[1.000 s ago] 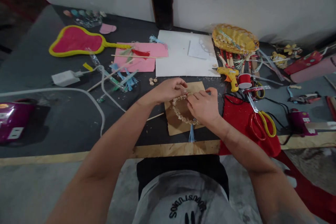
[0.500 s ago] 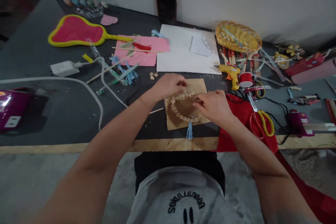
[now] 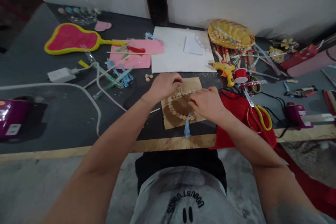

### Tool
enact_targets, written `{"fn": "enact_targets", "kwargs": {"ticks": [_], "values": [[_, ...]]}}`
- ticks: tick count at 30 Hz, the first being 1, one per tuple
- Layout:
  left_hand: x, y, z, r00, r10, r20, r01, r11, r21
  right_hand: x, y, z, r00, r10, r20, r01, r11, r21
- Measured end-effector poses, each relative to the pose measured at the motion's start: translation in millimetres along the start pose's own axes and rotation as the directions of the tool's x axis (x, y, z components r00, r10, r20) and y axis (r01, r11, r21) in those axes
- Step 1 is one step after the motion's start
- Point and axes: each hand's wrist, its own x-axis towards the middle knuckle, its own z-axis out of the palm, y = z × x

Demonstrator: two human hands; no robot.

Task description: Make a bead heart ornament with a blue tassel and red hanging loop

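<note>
A ring of small tan beads [image 3: 173,110] lies on a piece of brown cardboard [image 3: 172,122], and a light-blue tassel [image 3: 187,129] hangs from its near side toward the table edge. Above the ring's far side, my left hand [image 3: 168,85] is closed in a pinch on what looks like a thin cord [image 3: 180,88]. My right hand [image 3: 208,103] is closed over the ring's right side, its thumb and fingertips pressed together. It covers part of the beads, and what sits between those fingertips is too small to make out.
A yellow glue gun [image 3: 226,71], red spool [image 3: 240,75] and scissors [image 3: 259,117] on red cloth [image 3: 228,112] lie to the right. Behind are a white board [image 3: 168,59] and wicker basket [image 3: 231,35]. A white cable [image 3: 98,112] and a pink-yellow fan [image 3: 73,38] lie left.
The view has shifted slightly, moving most things a little to the left in the picture. Both hands stay pinched at the bead ring, with the thin cord now showing below my left fingertips.
</note>
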Motion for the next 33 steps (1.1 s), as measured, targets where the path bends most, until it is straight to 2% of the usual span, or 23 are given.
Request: {"fn": "enact_targets", "kwargs": {"ticks": [5,11,14,19,26,29,31,33], "values": [[-1,1,-3.4,1.0,0.015,-0.014,-0.016,0.999,-0.039,20,4,-11,1.0,0.001,-0.022,0.0,0.998,0.059],[-3,-1,0.5,0.999,-0.023,0.035,0.034,0.934,-0.355,57,19,-8,0.998,-0.056,0.003,0.054,0.979,0.195],[-3,-2,2.6,0.998,-0.049,0.049,0.066,0.885,-0.461,67,27,-6,0.998,-0.061,-0.001,0.058,0.942,0.33],[0,1,0.6,0.995,-0.069,0.077,0.097,0.883,-0.459,78,38,-6,0.994,-0.085,-0.063,0.105,0.84,0.532],[5,3,1.8,0.983,-0.139,0.117,0.181,0.809,-0.56,89,39,0,0.992,-0.071,-0.1,0.118,0.775,0.621],[6,1,1.5,0.984,-0.142,0.105,0.176,0.822,-0.541,91,39,3,0.99,-0.068,-0.122,0.132,0.743,0.656],[5,0,0.1,0.984,-0.154,0.091,0.178,0.835,-0.52,93,42,5,0.986,-0.029,-0.166,0.139,0.696,0.704],[3,-1,-1.9,0.982,-0.17,0.079,0.187,0.84,-0.509,94,47,8,0.973,0.063,-0.224,0.134,0.637,0.759]]}}
